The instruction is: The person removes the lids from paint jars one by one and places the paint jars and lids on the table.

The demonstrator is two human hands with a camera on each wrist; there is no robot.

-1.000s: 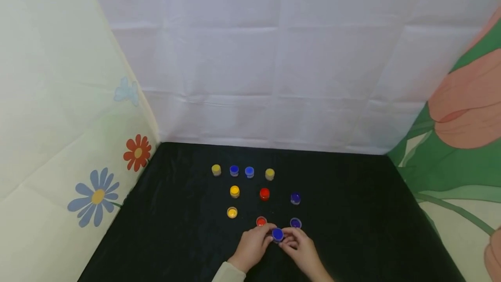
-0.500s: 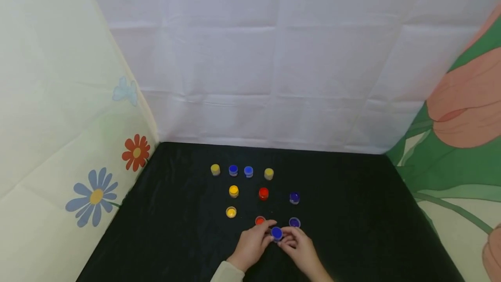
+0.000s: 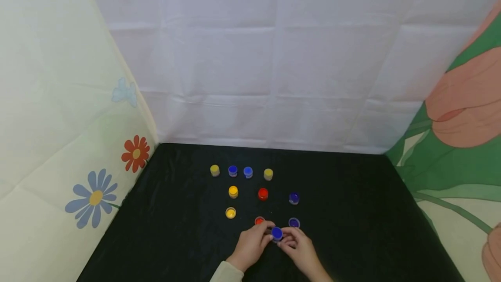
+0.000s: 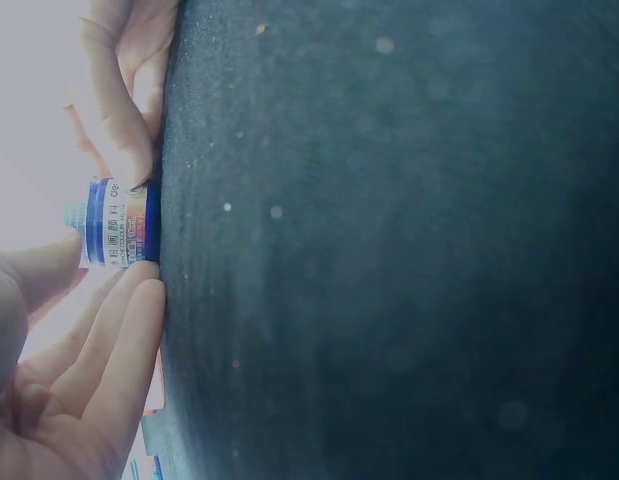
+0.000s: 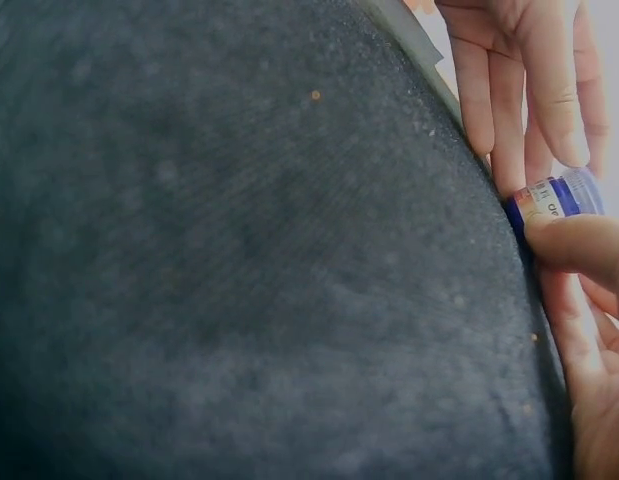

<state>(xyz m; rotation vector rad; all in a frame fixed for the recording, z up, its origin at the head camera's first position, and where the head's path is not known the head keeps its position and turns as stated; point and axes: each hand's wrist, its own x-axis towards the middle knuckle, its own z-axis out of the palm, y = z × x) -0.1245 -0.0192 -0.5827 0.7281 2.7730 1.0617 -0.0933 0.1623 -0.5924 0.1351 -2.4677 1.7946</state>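
Observation:
A small paint jar (image 3: 276,233) with a blue lid and a printed label stands upright on the black cloth, between both hands. In the head view my left hand (image 3: 250,247) is on its left side. The left wrist view shows that hand's thumb (image 4: 51,262) at the lid and its fingers beside the lower part of the jar. My right hand (image 3: 301,249) pinches the jar from the right, its thumb (image 5: 569,238) against the label. Just beyond the left fingers, a red round piece with a pale rim (image 3: 259,220) is partly hidden.
Blue and yellow jars form a back row, including a yellow jar (image 3: 215,170) and a light blue jar (image 3: 248,172). Nearer are an orange-yellow jar (image 3: 233,192), a red jar (image 3: 263,193) and a dark blue jar (image 3: 294,198). Rimmed yellow (image 3: 231,213) and dark blue (image 3: 294,223) round pieces lie in front.
The left forefinger has shifted slightly off the jar's upper edge. Both hands and the blue-lidded jar otherwise keep their place; the head view has drifted a little.

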